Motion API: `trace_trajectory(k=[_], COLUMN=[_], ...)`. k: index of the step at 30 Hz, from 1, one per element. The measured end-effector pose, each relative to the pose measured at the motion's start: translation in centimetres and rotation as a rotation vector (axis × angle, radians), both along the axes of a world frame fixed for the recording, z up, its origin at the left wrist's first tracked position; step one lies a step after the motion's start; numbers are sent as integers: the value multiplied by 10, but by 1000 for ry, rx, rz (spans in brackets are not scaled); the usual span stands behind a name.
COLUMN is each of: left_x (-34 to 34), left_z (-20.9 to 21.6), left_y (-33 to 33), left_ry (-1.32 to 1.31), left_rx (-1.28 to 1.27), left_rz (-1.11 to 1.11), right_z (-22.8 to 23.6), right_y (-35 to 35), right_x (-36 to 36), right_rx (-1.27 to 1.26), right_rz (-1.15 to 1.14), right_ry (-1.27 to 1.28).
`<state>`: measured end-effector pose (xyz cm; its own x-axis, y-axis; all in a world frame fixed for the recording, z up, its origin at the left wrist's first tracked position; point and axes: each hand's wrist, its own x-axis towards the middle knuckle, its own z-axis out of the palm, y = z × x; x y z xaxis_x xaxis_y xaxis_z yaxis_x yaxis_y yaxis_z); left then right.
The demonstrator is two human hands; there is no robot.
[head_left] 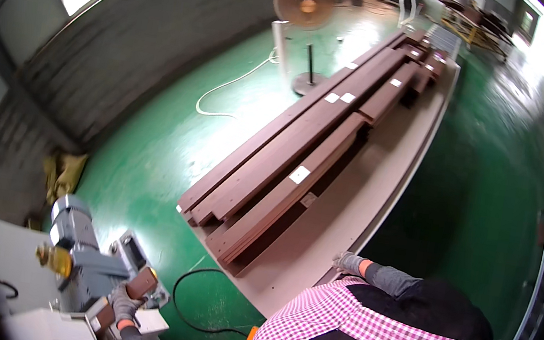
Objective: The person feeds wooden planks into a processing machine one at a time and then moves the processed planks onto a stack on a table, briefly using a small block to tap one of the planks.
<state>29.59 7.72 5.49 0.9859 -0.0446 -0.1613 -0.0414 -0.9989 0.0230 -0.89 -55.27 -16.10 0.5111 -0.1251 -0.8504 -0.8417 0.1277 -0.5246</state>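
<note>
Head view: left hand (123, 304) grips brown bar (142, 283); right hand (348, 263), grip unclear, touches pale board (315, 257).

gloved left hand (123, 304) curled, well apart from the gloved right hand (347, 263); both forearms (391, 279) sleeved in grey.
</note>
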Motion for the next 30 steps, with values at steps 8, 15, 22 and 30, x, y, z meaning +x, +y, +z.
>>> trace_trajectory(k=[8, 15, 22, 30], left_x=[-16, -87, -140, -155], left_z=[34, 32, 30, -58], left_y=[-172, -400, -474, -310], left_ry=[-103, -6, 106, 266], left_rx=[-126, -154, -24, -22], left_rz=[-286, -605, -758, -616], right_z=[67, 172, 155, 84], right_y=[43, 77, 6, -133], right_x=[39, 107, 77, 46], right_rx=[159, 722, 599, 300], right_rz=[130, -254, -864, -1119], right_ry=[-350, -623, -557, -367])
